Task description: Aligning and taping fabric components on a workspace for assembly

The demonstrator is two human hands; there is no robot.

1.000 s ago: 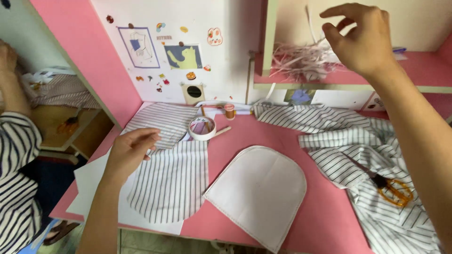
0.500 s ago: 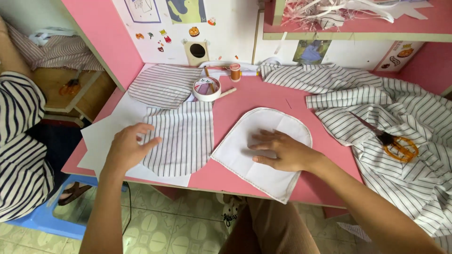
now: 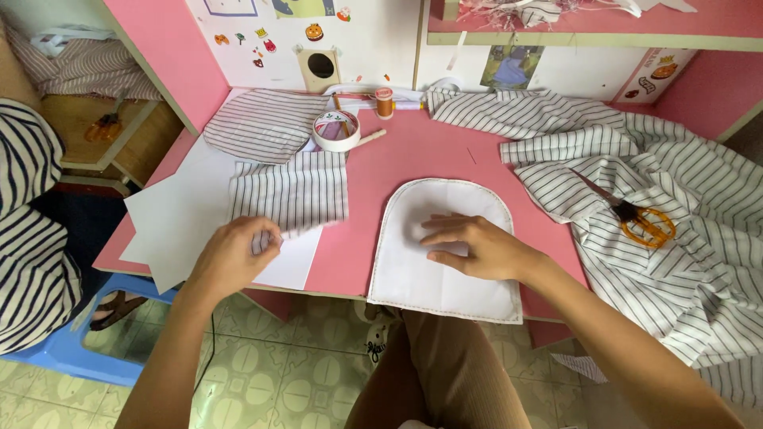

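Left hand (image 3: 234, 258) pinches striped fabric piece (image 3: 290, 193) at the tabletop's (image 3: 413, 151) front edge; right hand (image 3: 477, 246) lies open, flat on the white arched panel (image 3: 445, 278).

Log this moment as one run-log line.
left hand: pinching striped fabric piece | right hand: flat on white arched panel | scissors: on striped cloth, untouched

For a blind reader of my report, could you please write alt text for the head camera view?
Seen from above, a person's right hand rests flat on a white arch-shaped fabric piece on a pink table, while the left hand pinches the lower edge of a striped fabric piece lying on white paper. Orange-handled scissors lie on striped cloth at the right.
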